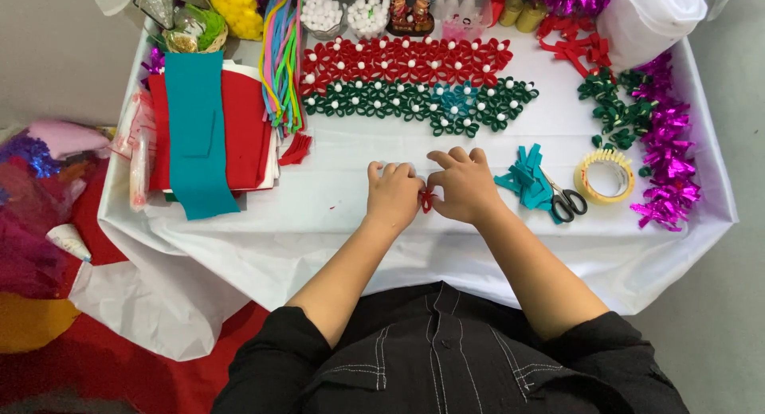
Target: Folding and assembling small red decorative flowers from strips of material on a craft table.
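While scissors lie nr bench front edge, both hands, left hand & right hand, pinch a small red felt piece.

Clear plastic packets are lying at the counter's left edge, beside the felt; no labels, signs or screens are showing.

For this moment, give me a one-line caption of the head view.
Left hand and right hand pinch a small red felt piece on a white-covered table, beside scissors.
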